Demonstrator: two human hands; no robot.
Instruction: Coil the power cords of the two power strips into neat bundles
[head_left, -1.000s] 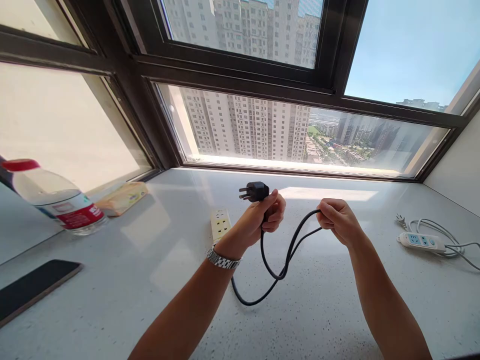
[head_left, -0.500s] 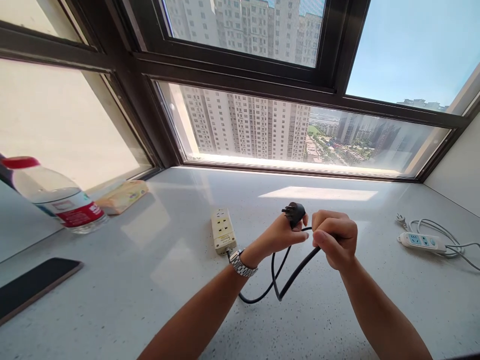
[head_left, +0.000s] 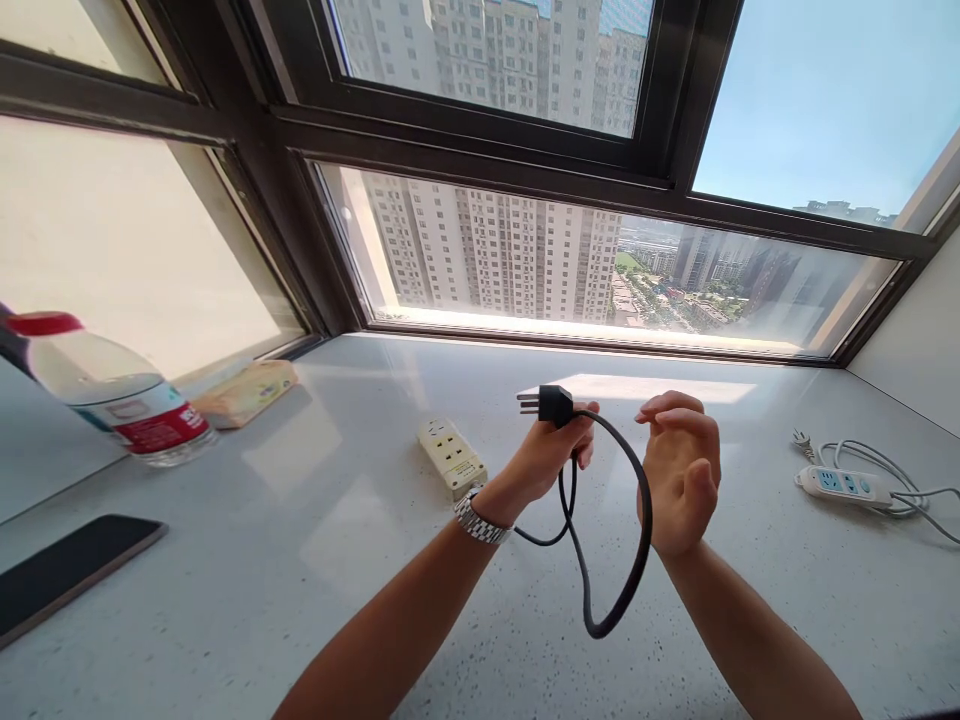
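My left hand (head_left: 551, 450), with a metal-band watch at the wrist, is closed around a black power cord (head_left: 641, 530) near its three-pin plug (head_left: 553, 404). The plug's pins point left. From the plug, the cord arcs to the right, dips into a loose loop below the hand and runs back behind the wrist. My right hand (head_left: 681, 475) is beside that loop, palm turned up, fingers apart and slightly curled, holding nothing. A cream power strip (head_left: 451, 455) lies on the counter just left of my left hand; its lower end is partly hidden by the watch.
On the right, a white power strip (head_left: 844, 484) lies with its coiled grey cord. A red-capped water bottle (head_left: 150, 415), a tissue pack (head_left: 247, 393) and a black phone (head_left: 71, 570) are at the left. Dark window frames (head_left: 480, 155) border the speckled counter (head_left: 360, 620).
My right hand has let go of the cord and opened. The plug has moved left and up in my left hand, turning its pins leftward. The cream power strip has swung slightly.
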